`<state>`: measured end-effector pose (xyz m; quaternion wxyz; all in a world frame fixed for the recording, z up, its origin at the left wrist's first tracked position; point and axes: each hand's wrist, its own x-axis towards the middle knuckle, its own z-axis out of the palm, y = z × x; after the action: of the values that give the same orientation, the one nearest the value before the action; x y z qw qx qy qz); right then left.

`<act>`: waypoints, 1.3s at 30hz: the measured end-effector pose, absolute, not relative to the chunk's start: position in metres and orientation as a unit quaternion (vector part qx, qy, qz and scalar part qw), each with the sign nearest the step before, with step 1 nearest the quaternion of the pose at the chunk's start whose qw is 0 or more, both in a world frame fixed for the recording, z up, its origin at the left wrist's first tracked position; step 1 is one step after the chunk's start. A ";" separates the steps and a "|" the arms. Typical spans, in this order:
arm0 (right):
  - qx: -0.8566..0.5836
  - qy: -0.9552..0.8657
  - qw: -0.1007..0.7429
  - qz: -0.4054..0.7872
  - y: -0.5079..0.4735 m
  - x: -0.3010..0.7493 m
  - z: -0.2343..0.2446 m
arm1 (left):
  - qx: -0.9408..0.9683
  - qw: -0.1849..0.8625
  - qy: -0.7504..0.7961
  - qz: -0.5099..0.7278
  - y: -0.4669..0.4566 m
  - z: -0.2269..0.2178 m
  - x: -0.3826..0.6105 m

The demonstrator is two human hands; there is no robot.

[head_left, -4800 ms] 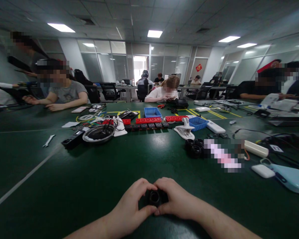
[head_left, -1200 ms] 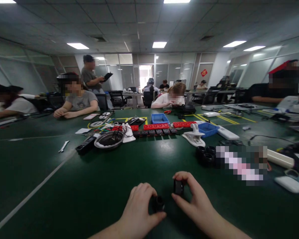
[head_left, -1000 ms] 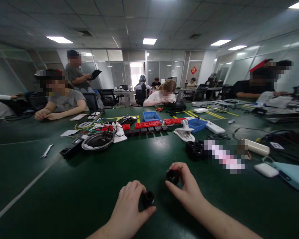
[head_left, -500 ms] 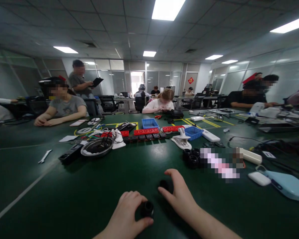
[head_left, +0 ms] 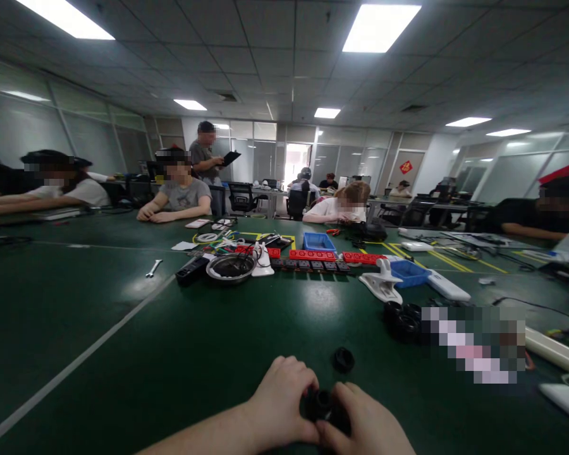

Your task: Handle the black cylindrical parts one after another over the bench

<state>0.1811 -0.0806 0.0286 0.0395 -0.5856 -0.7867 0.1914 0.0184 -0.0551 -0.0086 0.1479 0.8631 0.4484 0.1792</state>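
Close to the table's near edge, my left hand [head_left: 284, 395] is closed around a small black cylindrical part [head_left: 323, 403] with a round opening on top. My right hand [head_left: 367, 417] grips the same part from the other side, its fingers and thumb against it. Both hands hide much of its body. Just beyond my right hand, a black ring-shaped piece [head_left: 343, 359] lies by itself on the green table [head_left: 208, 354], touched by neither hand.
Several black round parts [head_left: 402, 322] sit to the right, near a white clamp-like stand [head_left: 383, 283] and a blue bin [head_left: 408, 273]. Ahead are red strips [head_left: 312, 254], a metal bowl [head_left: 231, 270] and a wrench [head_left: 154, 268]. Other people sit around the table.
My right hand has left the black ring-shaped piece on the table and come over to the cylindrical part in my left hand. The view has turned left.
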 end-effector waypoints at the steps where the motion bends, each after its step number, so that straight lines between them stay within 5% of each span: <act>1: -0.588 -0.786 0.043 0.186 -0.081 0.180 0.029 | 0.867 0.147 0.443 0.177 -0.056 -0.007 0.018; 23: -0.788 -0.607 0.046 0.087 -0.019 0.342 0.025 | 0.841 0.244 0.468 0.122 -0.065 0.027 0.018; 33: -0.778 -0.614 0.094 0.099 -0.026 0.349 0.031 | 0.834 0.261 0.469 0.124 -0.060 0.019 0.017; 39: -0.644 -0.735 0.080 0.196 -0.054 0.281 0.055 | 0.830 0.262 0.473 0.139 -0.058 0.013 0.018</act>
<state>0.2810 -0.0537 0.0553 0.0803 -0.6439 -0.7353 0.1958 0.0176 -0.0579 0.0131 0.2619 0.8298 0.4728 0.1390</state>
